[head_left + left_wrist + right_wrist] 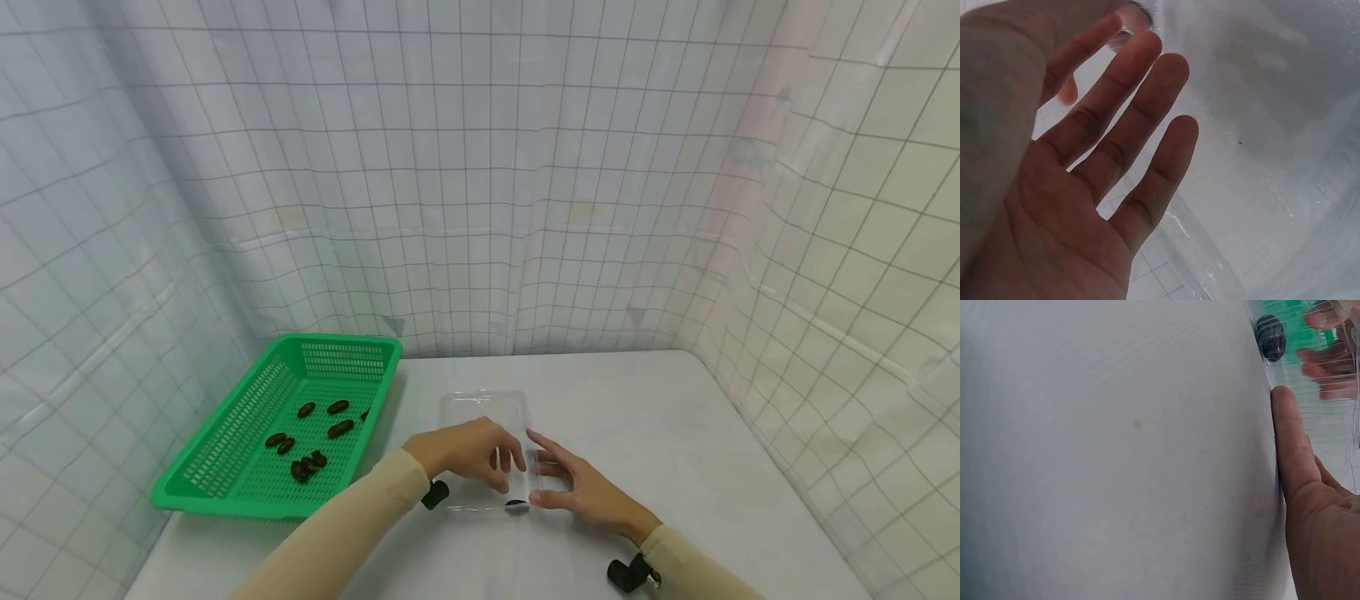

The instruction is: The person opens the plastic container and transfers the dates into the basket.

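A clear plastic container (483, 408) lies on the white table (675, 433) in front of me. One dark oval piece (517, 504), like a date, sits inside it at the near edge, also visible in the right wrist view (1270, 337). My left hand (480, 454) hovers over the container (1272, 187) from the left, its fingers (1141, 119) straight and spread, holding nothing. My right hand (573, 483) lies flat on the right side, with its thumb (1291, 444) straight against the container's ribbed wall (1329, 419).
A green mesh basket (225, 504) stands at the left of the table and holds several dark pieces (339, 428). Gridded white curtains enclose the table at the back and both sides. Small black cameras (628, 573) ride on both wrists.
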{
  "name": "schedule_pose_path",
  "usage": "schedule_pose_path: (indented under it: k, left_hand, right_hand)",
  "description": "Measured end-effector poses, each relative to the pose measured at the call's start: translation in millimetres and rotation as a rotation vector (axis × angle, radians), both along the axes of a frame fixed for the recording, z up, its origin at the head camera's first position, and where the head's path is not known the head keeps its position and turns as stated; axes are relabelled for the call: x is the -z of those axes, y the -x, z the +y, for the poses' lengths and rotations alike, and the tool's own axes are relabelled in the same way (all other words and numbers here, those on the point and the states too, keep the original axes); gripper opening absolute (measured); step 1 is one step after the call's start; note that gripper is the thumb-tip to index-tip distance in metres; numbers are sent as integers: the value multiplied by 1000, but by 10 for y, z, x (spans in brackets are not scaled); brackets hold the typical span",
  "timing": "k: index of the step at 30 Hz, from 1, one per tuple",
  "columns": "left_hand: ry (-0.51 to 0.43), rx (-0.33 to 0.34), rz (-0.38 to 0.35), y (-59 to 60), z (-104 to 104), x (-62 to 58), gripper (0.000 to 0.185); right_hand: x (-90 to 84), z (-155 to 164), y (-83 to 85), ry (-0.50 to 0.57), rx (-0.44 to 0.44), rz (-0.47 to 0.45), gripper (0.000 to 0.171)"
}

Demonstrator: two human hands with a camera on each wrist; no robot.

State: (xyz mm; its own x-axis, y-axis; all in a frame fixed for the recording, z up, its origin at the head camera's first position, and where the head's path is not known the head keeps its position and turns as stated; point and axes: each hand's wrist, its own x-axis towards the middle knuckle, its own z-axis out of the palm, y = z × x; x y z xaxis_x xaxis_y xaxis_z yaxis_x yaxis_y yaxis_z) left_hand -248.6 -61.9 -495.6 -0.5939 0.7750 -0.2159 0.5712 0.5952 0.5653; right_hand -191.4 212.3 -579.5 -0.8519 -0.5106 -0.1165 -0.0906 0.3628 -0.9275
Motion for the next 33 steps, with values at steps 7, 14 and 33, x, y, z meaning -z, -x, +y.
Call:
schedule_pose_path:
  k: [7,14,33]
  left_hand:
    - [82,64,-4,4,101,40,36]
    - [126,108,-24,-29,144,36,34]
    - [118,136,-16,-44,198,127,34]
  right_hand:
    - [29,4,20,-1,-12,33,95]
    - [40,5,19,-2,-9,20,95]
    - [62,6,19,-3,-2,28,96]
